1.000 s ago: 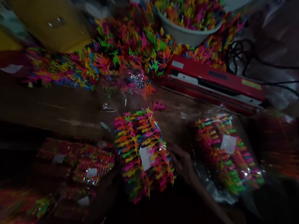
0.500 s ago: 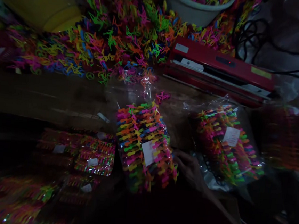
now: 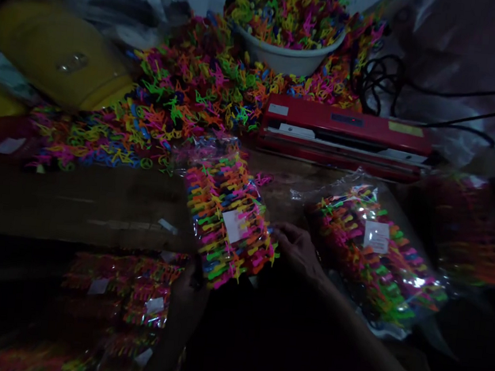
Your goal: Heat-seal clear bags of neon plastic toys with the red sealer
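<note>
A clear plastic bag (image 3: 218, 197) packed with rows of small bright plastic pieces and a white paper label lies tilted in front of me. My right hand (image 3: 298, 247) pinches its right edge low down, thumb and fingers closed. Dim and dark, my left hand (image 3: 190, 287) is at the bag's lower left corner, closed around it, with most of its fingers hidden. To the right rests another filled bag (image 3: 350, 232) with a white label, apart from my hands.
A red heat sealer (image 3: 352, 128) stands at the back right, with black cables (image 3: 382, 82) behind it. Loose coloured plastic pieces (image 3: 159, 108) are heaped beside a full white basin (image 3: 289, 53). A yellow container (image 3: 59, 53) lies at left. Packed bags (image 3: 148, 275) sit lower left.
My left hand has come into sight at the bag's lower left corner. The bag has shifted slightly up and left, my right hand still on its edge. The view has tilted up.
</note>
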Demonstrator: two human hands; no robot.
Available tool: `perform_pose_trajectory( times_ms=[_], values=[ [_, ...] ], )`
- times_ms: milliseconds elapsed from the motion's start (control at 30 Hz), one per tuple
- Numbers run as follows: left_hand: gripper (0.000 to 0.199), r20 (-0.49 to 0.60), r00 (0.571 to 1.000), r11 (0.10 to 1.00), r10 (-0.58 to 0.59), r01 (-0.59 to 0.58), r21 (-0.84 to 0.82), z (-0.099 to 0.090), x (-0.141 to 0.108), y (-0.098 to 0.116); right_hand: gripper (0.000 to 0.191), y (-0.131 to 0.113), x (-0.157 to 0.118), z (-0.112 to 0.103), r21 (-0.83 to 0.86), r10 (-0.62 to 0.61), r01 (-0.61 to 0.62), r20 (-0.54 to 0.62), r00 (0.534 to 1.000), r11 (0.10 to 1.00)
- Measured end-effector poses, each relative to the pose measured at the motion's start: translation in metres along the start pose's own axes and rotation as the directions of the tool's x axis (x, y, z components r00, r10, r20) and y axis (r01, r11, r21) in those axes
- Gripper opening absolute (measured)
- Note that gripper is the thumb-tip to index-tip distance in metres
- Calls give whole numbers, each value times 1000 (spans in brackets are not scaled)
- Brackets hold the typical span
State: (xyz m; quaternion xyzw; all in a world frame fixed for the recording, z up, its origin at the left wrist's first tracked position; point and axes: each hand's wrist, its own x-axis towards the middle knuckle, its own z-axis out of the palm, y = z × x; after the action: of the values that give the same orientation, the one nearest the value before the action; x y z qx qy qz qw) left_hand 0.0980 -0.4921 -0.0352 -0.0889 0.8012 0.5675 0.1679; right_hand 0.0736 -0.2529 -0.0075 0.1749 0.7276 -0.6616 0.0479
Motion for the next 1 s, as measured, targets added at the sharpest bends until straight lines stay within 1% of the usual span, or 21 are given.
perform_pose_trajectory(
  times_ms=[67, 100, 133, 167, 200, 233, 267, 300, 333, 367, 400, 433, 467, 533, 600, 667, 767, 800, 867, 933, 1000],
  values=[
    [38, 28, 1000, 988, -14, 10, 157, -12, -8, 1, 29, -1, -4, -6, -82, -23, 22, -6, 1000, 996],
    [36, -8, 1000, 969, 0, 2, 249, -20, -14, 5, 29, -2, -7, -9, -133, -57, 52, -33, 998, 990],
    [34, -76, 996, 945, 42, -15, 328, -27, -21, 12, 28, -4, -9, -11, -191, -109, 96, -61, 992, 977],
    [32, -155, 980, 918, 123, -53, 393, -33, -27, 20, 27, -5, -11, -12, -261, -179, 154, -77, 981, 953],
    [31, -206, 948, 882, 242, -127, 453, -36, -32, 31, 26, -6, -12, -13, -341, -264, 222, -82, 961, 913],
    [33, -212, 897, 826, 388, -236, 511, -36, -36, 42, 26, -6, -13, -13, -429, -360, 295, -78, 930, 854],
    [38, -171, 828, 737, 535, -358, 573, -32, -36, 54, 26, -7, -14, -13, -517, -451, 357, -65, 890, 778],
    [46, -86, 748, 615, 658, -467, 635, -24, -35, 65, 26, -8, -15, -13, -598, -528, 400, -46, 848, 694],
    [56, 8, 674, 487, 739, -542, 685, -13, -31, 76, 24, -9, -16, -13, -666, -582, 423, -21, 813, 614],
    [64, 93, 615, 369, 783, -580, 726, -2, -25, 84, 21, -10, -17, -13, -714, -614, 435, 10, 789, 548],
    [68, 161, 584, 280, 796, -591, 757, 10, -18, 91, 17, -11, -18, -14, -748, -631, 443, 41, 775, 495],
    [69, 210, 575, 219, 791, -585, 781, 20, -11, 96, 16, -12, -20, -15, -768, -635, 448, 71, 769, 457],
    [68, 244, 582, 180, 775, -574, 799, 29, -4, 99, 16, -13, -22, -18, -776, -636, 457, 95, 766, 434],
    [62, 267, 611, 164, 745, -556, 815, 40, 7, 102, 22, -11, -26, -23, -762, -642, 489, 128, 756, 425],
    [56, 246, 631, 192, 736, -543, 818, 45, 13, 102, 28, -3, -29, -27, -751, -674, 510, 120, 729, 419],
    [51, 226, 638, 220, 737, -541, 812, 47, 17, 100, 27, 7, -30, -29, -777, -696, 486, 86, 713, 401],
    [44, 215, 638, 248, 739, -555, 794, 47, 21, 101, 20, 13, -29, -25, -814, -691, 402, 1, 723, 420],
    [43, 214, 642, 257, 736, -558, 789, 47, 22, 103, 18, 11, -29, -23, -808, -680, 388, -22, 732, 444],
    [42, 208, 663, 284, 719, -554, 783, 48, 24, 106, 15, 1, -30, -19, -789, -681, 383, -60, 730, 480],
    [43, 210, 686, 304, 697, -548, 779, 48, 26, 109, 13, -11, -32, -16, -782, -689, 387, -74, 721, 489],
    [42, 216, 701, 307, 680, -540, 784, 49, 27, 111, 11, -19, -32, -16, -791, -680, 371, -77, 729, 487]
  ],
)
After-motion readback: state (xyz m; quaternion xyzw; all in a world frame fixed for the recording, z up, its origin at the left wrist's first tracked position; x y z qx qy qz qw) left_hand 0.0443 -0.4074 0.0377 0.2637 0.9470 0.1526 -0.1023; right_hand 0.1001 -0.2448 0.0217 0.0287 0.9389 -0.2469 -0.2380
